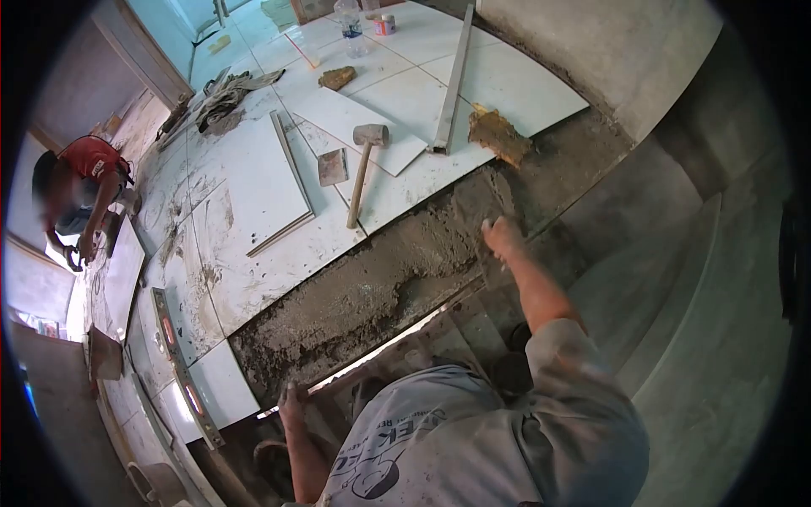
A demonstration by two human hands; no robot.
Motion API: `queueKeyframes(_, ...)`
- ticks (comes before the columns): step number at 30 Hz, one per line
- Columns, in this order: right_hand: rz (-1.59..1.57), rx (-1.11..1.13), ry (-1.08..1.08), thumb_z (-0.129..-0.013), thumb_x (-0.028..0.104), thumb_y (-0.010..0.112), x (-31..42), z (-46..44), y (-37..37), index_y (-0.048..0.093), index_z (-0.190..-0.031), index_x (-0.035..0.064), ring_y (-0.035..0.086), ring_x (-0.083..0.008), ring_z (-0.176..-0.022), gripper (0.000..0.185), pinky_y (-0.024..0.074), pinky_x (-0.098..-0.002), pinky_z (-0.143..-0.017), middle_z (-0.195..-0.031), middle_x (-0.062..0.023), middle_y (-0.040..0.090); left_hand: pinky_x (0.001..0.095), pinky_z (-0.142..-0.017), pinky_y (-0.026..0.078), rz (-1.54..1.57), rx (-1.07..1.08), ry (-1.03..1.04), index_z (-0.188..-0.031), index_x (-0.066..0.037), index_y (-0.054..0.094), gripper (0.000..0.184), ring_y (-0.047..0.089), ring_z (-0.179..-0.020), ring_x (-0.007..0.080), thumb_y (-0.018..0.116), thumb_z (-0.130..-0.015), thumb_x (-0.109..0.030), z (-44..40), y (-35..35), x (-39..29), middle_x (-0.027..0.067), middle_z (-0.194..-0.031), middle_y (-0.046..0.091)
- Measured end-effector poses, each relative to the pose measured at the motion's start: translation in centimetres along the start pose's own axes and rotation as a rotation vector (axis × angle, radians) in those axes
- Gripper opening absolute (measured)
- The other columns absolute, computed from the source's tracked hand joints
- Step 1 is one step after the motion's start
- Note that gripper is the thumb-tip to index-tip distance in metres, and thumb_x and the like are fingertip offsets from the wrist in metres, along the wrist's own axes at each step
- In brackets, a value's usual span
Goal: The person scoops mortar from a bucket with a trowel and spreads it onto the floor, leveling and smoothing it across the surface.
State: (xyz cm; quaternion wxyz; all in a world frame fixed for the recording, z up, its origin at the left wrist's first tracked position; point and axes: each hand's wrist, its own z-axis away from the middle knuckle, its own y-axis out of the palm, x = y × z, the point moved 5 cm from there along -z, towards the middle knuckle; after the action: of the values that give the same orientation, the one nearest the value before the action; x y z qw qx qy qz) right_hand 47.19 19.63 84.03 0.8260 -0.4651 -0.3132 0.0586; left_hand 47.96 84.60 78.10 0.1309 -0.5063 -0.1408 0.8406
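Wet grey mortar [363,287] fills a strip along the front edge of the white floor tiles [262,270]. At the right end of that strip, my right hand [504,237] is closed on the handle of a trowel [483,203], whose mortar-coated blade blends into the mortar. My left hand [291,407] is at the strip's lower left end, by a pale edge; whether it grips anything is unclear. A rubber mallet [370,135] lies on the tiles beyond the mortar, beside a small square metal plate [333,167].
A spirit level [179,363] lies at the left, near a bucket [105,355]. A metal bar [456,80] and a dirty yellow sponge [500,137] are at the back right. Another person [84,182] crouches at the far left. Cloths [224,100] and a bottle [348,19] lie farther back.
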Motion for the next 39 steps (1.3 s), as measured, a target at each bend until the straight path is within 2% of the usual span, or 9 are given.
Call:
queueKeyframes(3,-0.022,0.124,-0.048,-0.092,0.037,0.042,0.1,0.2,1.0,0.061,-0.08,-0.008,0.061,-0.0255,-0.048,0.05,0.0528,-0.0381,-0.051,-0.063,-0.02,0.062,0.0334,-0.076,0.051,0.204,-0.034,-0.112,-0.104,0.001,0.06,0.031,0.063,-0.087,0.0231,0.054,-0.093,-0.026,-1.6,0.3,3.5,0.0109,-0.096,0.065)
queueKeyframes(5,-0.006,0.188,-0.043,-0.092,0.036,0.04,-0.1,1.1,-0.6,0.061,-0.08,-0.0089,0.06,-0.0259,-0.046,0.051,0.052,-0.0384,-0.049,-0.058,-0.0192,0.061,0.0331,-0.077,0.051,-0.293,0.068,0.202,-0.104,0.003,0.06,0.032,0.063,-0.088,0.0228,0.054,-0.093,-0.026,-3.8,-0.4,11.2,0.0107,-0.095,0.065)
queueKeyframes(7,0.03,0.307,-0.056,-0.092,0.036,0.042,-0.3,1.4,-2.1,0.051,-0.109,-0.0159,0.062,-0.0255,-0.05,0.055,0.0501,-0.0382,-0.047,-0.067,-0.0213,0.062,0.0325,-0.078,0.049,-0.471,0.208,0.339,-0.102,0.002,0.061,0.031,0.061,-0.09,0.0223,0.055,-0.092,-0.027,-2.0,1.5,10.4,0.011,-0.094,0.065)
queueKeyframes(12,-0.219,-0.027,0.102,-0.09,0.039,0.045,-3.6,1.2,-6.5,0.049,-0.113,-0.0143,0.056,-0.0223,-0.046,0.058,0.0482,-0.0358,-0.045,-0.068,-0.0177,0.06,0.0312,-0.064,0.051,-0.1,0.047,-0.374,-0.097,0.002,0.063,0.027,0.061,-0.068,0.019,0.06,-0.09,-0.024,5.1,-0.1,8.4,0.0093,-0.081,0.064)
queueKeyframes(18,-0.185,0.075,0.208,-0.088,0.038,0.046,-6.8,-8.8,-3.3,0.053,-0.103,-0.0127,0.056,-0.0239,-0.042,0.054,0.0491,-0.0382,-0.045,-0.066,-0.0203,0.061,0.0325,-0.056,0.05,0.166,-0.065,-0.339,-0.092,0.002,0.06,0.024,0.059,-0.061,0.0181,0.061,-0.089,-0.022,4.4,-2.9,9.9,0.0095,-0.077,0.063)
queueKeyframes(20,-0.022,-0.098,-0.152,-0.089,0.038,0.045,-9.3,-11.9,0.4,0.053,-0.102,-0.012,0.057,-0.0239,-0.044,0.052,0.0492,-0.0383,-0.046,-0.067,-0.0203,0.062,0.0326,-0.056,0.05,0.205,-0.089,-0.318,-0.09,0.002,0.059,0.023,0.059,-0.061,0.0183,0.06,-0.089,-0.021,5.3,-4.4,8.2,0.0099,-0.076,0.063)
queueKeyframes(25,-0.106,0.082,0.06,-0.088,0.037,0.044,-1.8,-2.0,-3.7,0.053,-0.106,-0.012,0.059,-0.0253,-0.048,0.053,0.0498,-0.0405,-0.049,-0.073,-0.022,0.062,0.0325,-0.054,0.048,0.321,0.088,-0.432,-0.086,0.001,0.058,0.02,0.06,-0.065,0.0198,0.059,-0.09,-0.019,3.1,-4.0,17.4,0.0107,-0.075,0.062)
queueKeyframes(29,0.04,0.234,-0.035,-0.087,0.037,0.044,-1.3,-1.0,-2.3,0.052,-0.111,-0.0129,0.06,-0.0269,-0.05,0.056,0.0495,-0.0413,-0.051,-0.079,-0.024,0.063,0.0321,-0.052,0.047,-0.269,0.138,-0.377,-0.088,0.001,0.061,0.031,0.059,-0.061,0.0193,0.061,-0.088,-0.031,4.9,-0.5,11.2,0.0095,-0.074,0.062)
queueKeyframes(39,0.001,0.018,-0.053,-0.088,0.036,0.047,-4.2,-6.2,-7.6,0.053,-0.112,-0.0055,0.058,-0.0266,-0.048,0.048,0.0504,-0.0409,-0.051,-0.074,-0.0218,0.063,0.0282,-0.055,0.047,-0.217,0.031,-0.217,-0.097,-0.002,0.063,0.033,0.065,-0.069,0.0184,0.058,-0.09,-0.034,2.9,-1.2,1.3,0.0073,-0.083,0.067)
